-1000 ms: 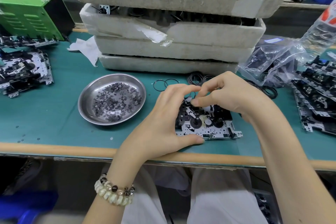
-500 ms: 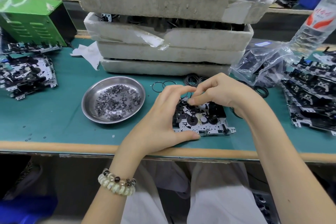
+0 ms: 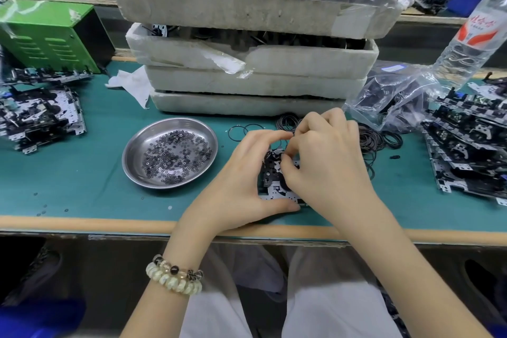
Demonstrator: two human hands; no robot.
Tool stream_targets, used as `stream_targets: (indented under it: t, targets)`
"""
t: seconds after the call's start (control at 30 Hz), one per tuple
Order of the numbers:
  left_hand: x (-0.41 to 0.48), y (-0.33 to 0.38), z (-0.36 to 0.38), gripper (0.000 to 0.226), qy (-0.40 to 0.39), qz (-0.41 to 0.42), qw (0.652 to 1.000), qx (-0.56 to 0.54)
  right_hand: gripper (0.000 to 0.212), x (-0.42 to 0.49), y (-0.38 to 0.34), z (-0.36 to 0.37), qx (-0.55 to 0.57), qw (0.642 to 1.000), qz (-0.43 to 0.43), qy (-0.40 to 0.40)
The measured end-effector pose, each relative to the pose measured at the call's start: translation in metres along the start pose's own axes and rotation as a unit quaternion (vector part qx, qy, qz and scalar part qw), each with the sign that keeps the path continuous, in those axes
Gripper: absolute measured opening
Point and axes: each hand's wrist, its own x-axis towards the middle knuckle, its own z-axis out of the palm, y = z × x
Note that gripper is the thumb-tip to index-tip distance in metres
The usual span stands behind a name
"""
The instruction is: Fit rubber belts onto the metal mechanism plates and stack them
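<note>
Plate (image 3: pixel 274 191): near the surface's front edge, steadied by left hand (image 3: pixel 241 186).
Right hand (image 3: pixel 323 162): fingers pinched together over the mechanism — belt itself hidden.
Progress: stacks at both ends; loose belts (image 3: pixel 370 140) remain — fitting unfinished.

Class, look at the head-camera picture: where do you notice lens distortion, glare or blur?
Head view: wide-angle bending bows the table edge; soft glare shines on the steel dish rim; the foam trays lean outward; both hands stay fairly sharp.
</note>
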Motion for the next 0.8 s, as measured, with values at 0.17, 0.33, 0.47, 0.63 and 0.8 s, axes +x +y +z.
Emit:
stream_targets:
  t: [0.17, 0.33, 0.47, 0.63, 0.8]
  targets:
    - [0.000, -0.001, 0.001, 0.099, -0.001, 0.016, 1.000, 0.021, 0.019, 0.002, 0.002, -0.003, -0.011, 1.000, -0.023, -0.007]
    - [0.000, -0.001, 0.001, 0.100, 0.013, 0.039, 0.999, 0.024, 0.012, 0.002, 0.005, -0.003, 0.033, 0.999, 0.005, -0.007]
    - [-0.001, 0.001, 0.000, 0.098, 0.038, 0.048, 0.998, 0.010, 0.006, 0.003, 0.010, -0.003, 0.097, 0.995, 0.027, -0.002]
    - [-0.002, 0.000, -0.002, 0.097, 0.038, 0.060, 0.997, -0.003, 0.003, 0.001, 0.013, 0.000, 0.135, 0.991, 0.012, 0.004]
    - [-0.002, 0.000, -0.004, 0.098, 0.050, 0.070, 0.996, -0.011, 0.003, -0.002, 0.016, 0.002, 0.141, 0.989, -0.020, 0.039]
